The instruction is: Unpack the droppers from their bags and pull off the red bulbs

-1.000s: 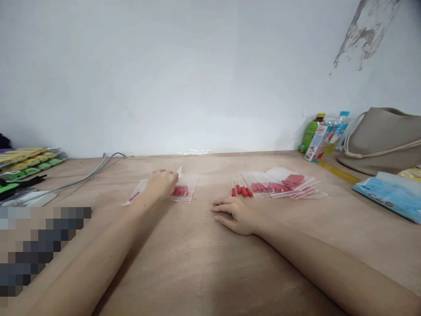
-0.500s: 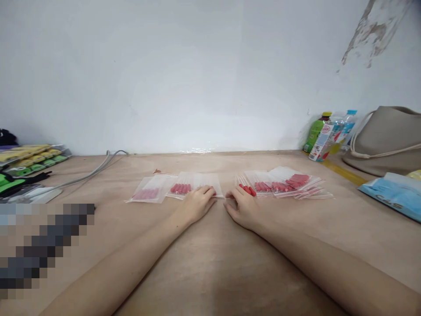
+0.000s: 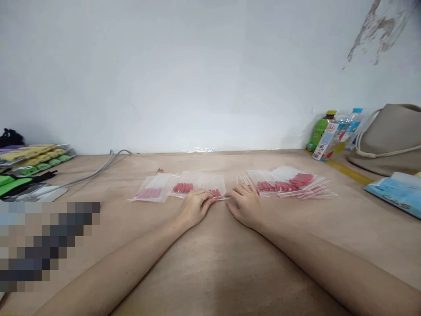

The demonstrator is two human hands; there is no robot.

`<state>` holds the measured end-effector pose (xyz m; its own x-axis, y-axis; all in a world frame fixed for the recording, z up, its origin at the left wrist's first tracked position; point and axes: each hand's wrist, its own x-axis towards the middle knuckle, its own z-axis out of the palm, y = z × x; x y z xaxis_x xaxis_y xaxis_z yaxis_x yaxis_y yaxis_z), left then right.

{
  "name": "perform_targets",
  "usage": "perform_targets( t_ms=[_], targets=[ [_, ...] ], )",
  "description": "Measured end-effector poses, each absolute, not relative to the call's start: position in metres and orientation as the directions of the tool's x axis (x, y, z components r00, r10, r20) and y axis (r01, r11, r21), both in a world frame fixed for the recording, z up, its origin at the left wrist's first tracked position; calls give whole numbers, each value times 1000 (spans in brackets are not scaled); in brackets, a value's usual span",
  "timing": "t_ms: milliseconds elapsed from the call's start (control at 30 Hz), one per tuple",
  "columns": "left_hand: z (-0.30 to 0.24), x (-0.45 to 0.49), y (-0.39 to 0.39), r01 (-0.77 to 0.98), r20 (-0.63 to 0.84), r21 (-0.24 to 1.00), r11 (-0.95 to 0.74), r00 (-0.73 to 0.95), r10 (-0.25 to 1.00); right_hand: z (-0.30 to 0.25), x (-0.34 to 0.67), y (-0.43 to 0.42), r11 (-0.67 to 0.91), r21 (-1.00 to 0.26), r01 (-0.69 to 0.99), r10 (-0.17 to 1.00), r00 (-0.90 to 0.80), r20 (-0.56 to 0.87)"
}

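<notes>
A small clear plastic bag [image 3: 215, 180] lies flat, with several thin rods with red handles inside. My left hand [image 3: 194, 206] pinches the near edge of this bag, thumb and forefinger together. My right hand [image 3: 245, 204] is closed at the bag's near right corner, its fingers curled and partly hiding one another. Behind the right fingers, loose red-handled rods [image 3: 244, 178] lie on the table, their handles mostly covered. Left of the held bag are a filled bag [image 3: 183, 187] and a further bag [image 3: 149, 192] with paler red contents.
Several filled bags [image 3: 296, 181] overlap to the right. Bottles [image 3: 320, 131], a grey drawstring bag [image 3: 388, 134] and a blue packet [image 3: 394, 193] stand or lie at the far right. At left are yellow and green packs [image 3: 42, 153] and a grey cable [image 3: 95, 170].
My left fingers have drawn back into a pinch at the bag's near edge, uncovering its red handles. My right fingers have shifted over the loose rods' handles. The view has turned slightly left.
</notes>
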<state>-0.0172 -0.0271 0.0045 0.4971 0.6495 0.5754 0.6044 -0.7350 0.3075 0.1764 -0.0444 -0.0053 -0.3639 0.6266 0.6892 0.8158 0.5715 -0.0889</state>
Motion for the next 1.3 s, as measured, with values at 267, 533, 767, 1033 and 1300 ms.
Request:
perform_targets(
  t_ms=[267, 533, 767, 1033, 1300],
  targets=[
    [7, -21, -33, 571, 565, 389, -723, 472, 677, -5, 178, -38, 622, -37, 782, 563, -413, 716],
    [8, -22, -30, 544, 531, 479, -689, 445, 721, -3, 178, -41, 615, -50, 787, 582, -410, 703],
    [5, -18, -25, 530, 457, 618, -581, 359, 813, 2, 176, -44, 690, -22, 723, 532, -487, 693],
    [4, -20, -20, 518, 396, 682, -516, 332, 856, 0, 176, -41, 721, 9, 693, 489, -519, 701],
    [1, -17, -19, 526, 407, 672, -521, 326, 853, 3, 167, -40, 591, 14, 807, 593, -446, 671]
  ],
)
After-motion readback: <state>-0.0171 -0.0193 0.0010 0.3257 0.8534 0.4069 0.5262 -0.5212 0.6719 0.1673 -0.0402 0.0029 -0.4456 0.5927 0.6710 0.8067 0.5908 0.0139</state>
